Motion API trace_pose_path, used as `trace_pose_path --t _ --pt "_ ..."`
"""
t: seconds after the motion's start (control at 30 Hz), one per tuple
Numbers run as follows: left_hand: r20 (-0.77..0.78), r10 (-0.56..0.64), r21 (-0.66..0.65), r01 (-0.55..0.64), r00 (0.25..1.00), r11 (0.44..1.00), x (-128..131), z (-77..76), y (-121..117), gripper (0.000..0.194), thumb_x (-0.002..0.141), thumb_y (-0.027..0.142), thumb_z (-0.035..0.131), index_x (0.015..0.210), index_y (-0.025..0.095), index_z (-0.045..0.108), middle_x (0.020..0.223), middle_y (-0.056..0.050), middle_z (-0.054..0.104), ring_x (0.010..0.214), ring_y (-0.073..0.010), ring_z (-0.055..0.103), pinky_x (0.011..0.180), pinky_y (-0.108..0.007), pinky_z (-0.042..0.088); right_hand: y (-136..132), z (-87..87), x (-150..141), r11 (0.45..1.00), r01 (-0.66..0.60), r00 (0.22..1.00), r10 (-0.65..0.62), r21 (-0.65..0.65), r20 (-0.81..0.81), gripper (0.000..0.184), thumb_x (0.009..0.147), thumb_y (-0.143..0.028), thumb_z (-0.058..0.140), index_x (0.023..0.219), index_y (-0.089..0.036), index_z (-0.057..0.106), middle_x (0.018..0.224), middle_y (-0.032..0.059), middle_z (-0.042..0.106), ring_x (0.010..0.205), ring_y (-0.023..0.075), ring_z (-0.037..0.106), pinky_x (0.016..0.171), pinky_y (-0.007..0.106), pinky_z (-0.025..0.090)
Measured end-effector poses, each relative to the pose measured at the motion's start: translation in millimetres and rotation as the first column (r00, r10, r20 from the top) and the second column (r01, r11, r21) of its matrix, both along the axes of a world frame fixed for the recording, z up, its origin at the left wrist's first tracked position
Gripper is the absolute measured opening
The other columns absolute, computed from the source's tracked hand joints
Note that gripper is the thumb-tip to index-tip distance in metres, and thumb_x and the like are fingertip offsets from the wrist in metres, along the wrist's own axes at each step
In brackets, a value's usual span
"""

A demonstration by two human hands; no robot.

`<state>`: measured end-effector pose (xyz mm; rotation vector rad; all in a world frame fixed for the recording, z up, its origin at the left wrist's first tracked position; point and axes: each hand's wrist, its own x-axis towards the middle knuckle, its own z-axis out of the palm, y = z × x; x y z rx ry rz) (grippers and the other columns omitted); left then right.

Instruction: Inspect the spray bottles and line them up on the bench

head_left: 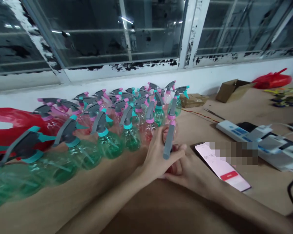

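A spray bottle [169,143] with a grey trigger head and pink nozzle tip is held between my two hands in the middle of the view. My left hand [157,158] is closed around its upper part, just under the grey head. Below and to the right, my right hand [184,167] wraps the lower part of the same bottle. Fingers hide most of its body; only a reddish bit shows. Just beyond stand more spray bottles, one with a pink collar [149,121] and one green with a turquoise collar [131,136].
Rows of pink and green spray bottles fill the left, beside a red plastic bag [19,122]. A lit phone [230,175] lies right of my hands. Behind it are a white power strip [236,131] with plugs, a cardboard box [230,91] and another red bag [273,79].
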<state>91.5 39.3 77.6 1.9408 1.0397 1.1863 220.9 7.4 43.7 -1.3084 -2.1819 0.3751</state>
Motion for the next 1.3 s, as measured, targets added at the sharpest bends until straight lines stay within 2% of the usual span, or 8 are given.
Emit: trace_pose_path --t 0.17,0.27,0.4,0.6,0.83,1.0,1.17,1.3 --pt "-0.09 -0.061 0.049 0.066 0.994 0.997 -6 -5.3 -3 0.077 0.069 0.033 0.071 0.131 0.023 0.027 0.134 -0.01 0.04 0.122 -0.029 0.041 0.103 -0.049 0.035 12 13.0 43 0.993 0.119 0.993 -0.119 -0.012 -0.005 0.038 0.074 -0.043 0.06 0.102 -0.021 0.05 0.086 0.0055 0.065 0.07 0.0222 0.062 0.059 0.033 0.047" --pt "-0.134 -0.036 0.046 0.042 0.99 0.998 -21 -18.2 -7 0.064 0.074 0.029 0.065 0.128 0.023 0.032 0.132 -0.008 0.043 0.12 -0.0258 0.043 0.103 -0.045 0.036 33 17.0 72 0.957 0.278 0.961 -0.278 0.08 -0.013 0.05 0.07 -0.052 0.062 0.106 -0.02 0.049 0.091 0.0089 0.064 0.074 0.0256 0.062 0.061 0.035 0.046" --pt "-0.25 0.0 -0.04 -0.01 0.968 0.999 -39 -38.8 -11 0.044 0.078 0.025 0.06 0.119 0.027 0.042 0.123 -0.005 0.05 0.107 -0.0235 0.052 0.094 -0.044 0.044 74 12.8 102 0.921 0.355 0.934 -0.358 0.163 -0.007 0.057 0.068 -0.056 0.063 0.108 -0.018 0.05 0.096 0.0118 0.064 0.082 0.0289 0.061 0.068 0.039 0.046" --pt "-0.34 0.05 -0.105 -0.091 0.939 0.99 -53 -56.1 -18 0.034 0.08 0.023 0.055 0.112 0.029 0.045 0.114 -0.003 0.057 0.094 -0.0216 0.059 0.084 -0.045 0.048 117 -6.5 108 0.929 0.338 0.939 -0.343 0.149 0.007 0.06 0.066 -0.054 0.064 0.111 -0.018 0.051 0.096 0.0124 0.064 0.083 0.0295 0.061 0.066 0.038 0.046" --pt "-0.37 0.107 -0.018 -0.122 0.923 0.992 -59 -56.6 -20 0.025 0.083 0.02 0.051 0.107 0.028 0.049 0.105 -0.002 0.061 0.09 -0.0201 0.06 0.082 -0.041 0.049 128 -18.3 103 0.926 0.341 0.938 -0.345 0.164 -0.003 0.058 0.067 -0.051 0.061 0.11 -0.013 0.051 0.096 0.0169 0.063 0.084 0.0301 0.061 0.067 0.04 0.046" --pt "-0.385 0.116 -0.029 -0.138 0.916 0.99 -66 -54.3 -23 0.023 0.083 0.021 0.05 0.105 0.027 0.049 0.105 -0.002 0.062 0.089 -0.0207 0.061 0.08 -0.042 0.049 109 -10.0 99 0.93 0.318 0.945 -0.326 0.183 0.016 0.061 0.073 -0.048 0.056 0.12 -0.011 0.045 0.109 0.0208 0.059 0.096 0.0324 0.058 0.073 0.042 0.046" --pt "-0.392 0.156 -0.037 -0.185 0.906 0.982 -85 -43.4 -35 0.022 0.084 0.021 0.049 0.104 0.028 0.051 0.102 -0.001 0.064 0.087 -0.0195 0.063 0.078 -0.039 0.05 45 0.6 69 0.878 0.381 0.88 -0.441 0.292 0.178 0.064 0.081 -0.054 0.047 0.127 -0.01 0.041 0.118 0.0236 0.055 0.102 0.0398 0.056 0.074 0.052 0.046" --pt "-0.392 0.223 -0.029 -0.254 0.892 0.967 -108 -29.3 -53 0.016 0.085 0.021 0.048 0.099 0.027 0.053 0.098 0.0 0.065 0.083 -0.0177 0.063 0.071 -0.033 0.051 5 6.4 19 0.984 0.026 0.969 -0.068 0.174 0.238 0.053 0.079 -0.057 0.05 0.115 -0.017 0.053 0.11 0.0138 0.063 0.096 0.033 0.061 0.079 0.051 0.048"
